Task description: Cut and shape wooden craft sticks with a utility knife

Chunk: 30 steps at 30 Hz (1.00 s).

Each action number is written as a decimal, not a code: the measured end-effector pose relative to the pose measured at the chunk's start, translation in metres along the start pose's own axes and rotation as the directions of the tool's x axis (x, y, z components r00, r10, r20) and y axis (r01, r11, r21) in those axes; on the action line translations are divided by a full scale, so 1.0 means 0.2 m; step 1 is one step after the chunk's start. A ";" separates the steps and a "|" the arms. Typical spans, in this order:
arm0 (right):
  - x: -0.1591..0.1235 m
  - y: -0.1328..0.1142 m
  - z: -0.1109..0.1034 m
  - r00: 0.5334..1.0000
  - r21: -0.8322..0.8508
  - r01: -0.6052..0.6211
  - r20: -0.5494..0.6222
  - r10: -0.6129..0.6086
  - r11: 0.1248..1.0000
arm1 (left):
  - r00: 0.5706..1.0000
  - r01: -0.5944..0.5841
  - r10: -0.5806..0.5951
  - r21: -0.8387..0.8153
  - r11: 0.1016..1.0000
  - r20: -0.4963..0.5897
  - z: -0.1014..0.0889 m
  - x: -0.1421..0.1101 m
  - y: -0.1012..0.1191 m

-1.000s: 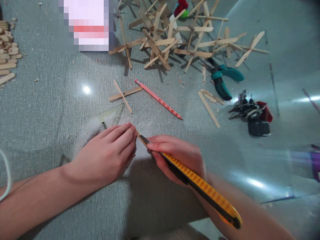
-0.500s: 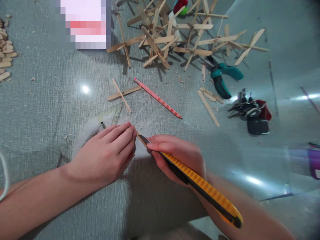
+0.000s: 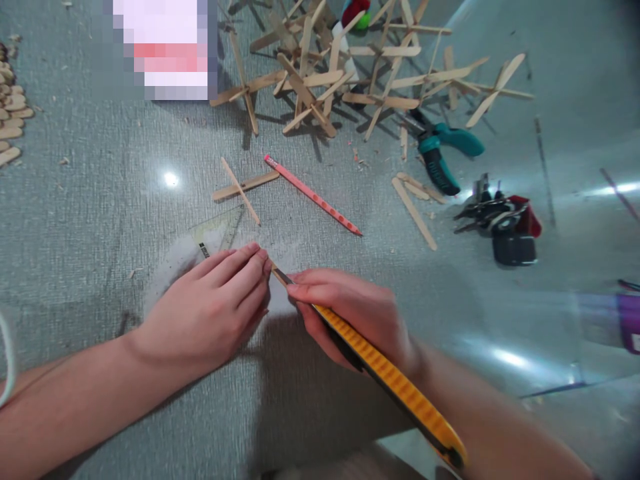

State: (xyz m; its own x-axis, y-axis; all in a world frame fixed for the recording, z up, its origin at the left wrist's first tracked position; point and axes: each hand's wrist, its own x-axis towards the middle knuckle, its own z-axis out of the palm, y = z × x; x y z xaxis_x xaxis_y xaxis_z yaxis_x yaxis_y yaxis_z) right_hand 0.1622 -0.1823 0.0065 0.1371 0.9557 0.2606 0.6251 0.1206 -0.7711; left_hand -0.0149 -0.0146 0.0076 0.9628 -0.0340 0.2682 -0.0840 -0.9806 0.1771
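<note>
At centre, curled left hand (image 3: 215,307) is holding a stick (image 3: 273,267), closed right hand (image 3: 367,310) gripping a cutter (image 3: 400,387); joined sticks (image 3: 306,95) are standing upper centre, loose sticks (image 3: 15,103) lying upper left

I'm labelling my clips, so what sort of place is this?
Probably a craft worktable, room unclear: there's a yellow cutter in the right hand, teal-handled pliers, and a cluster of crossed wooden sticks.

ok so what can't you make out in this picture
Head view: both ends of the wooden stick by the utility knife, hidden by the left hand and right hand.
Head view: the set square's lower part, covered by the left hand.
Head view: the craft stick pile, cut off by the left edge.
Head view: what the purple object is, cut off by the right edge.
</note>
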 end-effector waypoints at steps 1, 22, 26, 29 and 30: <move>0.00 0.00 0.00 1.000 0.017 0.002 0.008 -0.002 1.000 | 1.000 0.001 -0.001 0.008 1.000 0.007 0.00 0.00 0.00; 0.00 -0.03 0.01 1.000 0.170 -0.017 0.019 0.014 0.985 | 0.998 0.010 -0.012 0.030 1.000 0.055 -0.02 0.00 0.01; 0.00 -0.03 0.01 1.000 0.132 0.024 0.017 -0.027 0.991 | 0.998 0.019 -0.021 0.039 0.999 0.059 -0.01 0.00 0.02; -0.01 -0.02 0.00 0.999 0.090 0.035 0.026 -0.038 0.995 | 0.997 0.025 -0.028 0.040 0.999 0.072 -0.01 0.00 0.02; -0.02 -0.01 0.00 0.999 0.079 0.031 0.025 -0.033 0.996 | 0.997 0.028 -0.031 0.040 0.999 0.073 -0.02 0.00 0.03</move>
State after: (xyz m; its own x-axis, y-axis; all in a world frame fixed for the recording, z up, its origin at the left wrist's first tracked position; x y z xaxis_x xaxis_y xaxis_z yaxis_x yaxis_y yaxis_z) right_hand 0.1597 -0.1858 0.0076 0.0972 0.9576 0.2712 0.5666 0.1708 -0.8061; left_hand -0.0170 -0.0191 0.0111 0.9812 -0.0176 0.1924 -0.0464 -0.9882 0.1462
